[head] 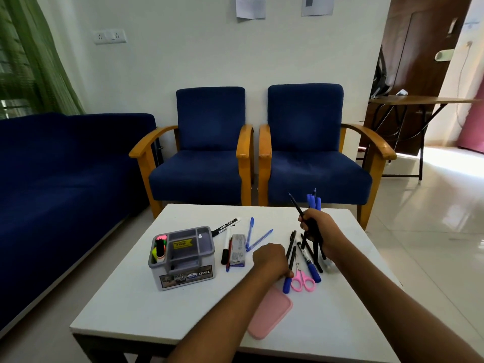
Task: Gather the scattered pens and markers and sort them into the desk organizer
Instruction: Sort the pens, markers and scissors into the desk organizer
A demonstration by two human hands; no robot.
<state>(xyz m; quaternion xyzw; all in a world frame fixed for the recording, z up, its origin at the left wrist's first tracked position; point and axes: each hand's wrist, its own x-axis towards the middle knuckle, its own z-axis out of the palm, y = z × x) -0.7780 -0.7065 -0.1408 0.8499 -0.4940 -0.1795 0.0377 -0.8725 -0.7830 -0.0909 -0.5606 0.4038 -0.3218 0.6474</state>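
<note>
Pink case (pixel 269 314) lies nearest, flat on the near part of the white desk (pixel 131 305); grey desk organizer (pixel 182 258) stands left of centre, highlighters (pixel 160 249) already upright in its left slot, other compartments look bare; right hand (pixel 323 231) raised above the desk, fingers curled round a bundle of pens (pixel 311 218), blue caps and a black tip poking up; left hand (pixel 271 260) low on the desk, fingers curled onto a blue-capped pen (pixel 288 282), exact grip hidden; a small box (pixel 238 249) just right of the organizer; pink scissors (pixel 302 280) beside the left hand; loose markers (pixel 226 225) and blue pens (pixel 258 239) scattered between organizer and hands.

Judged early: most writing tools gathered or loose, few sorted.
</note>
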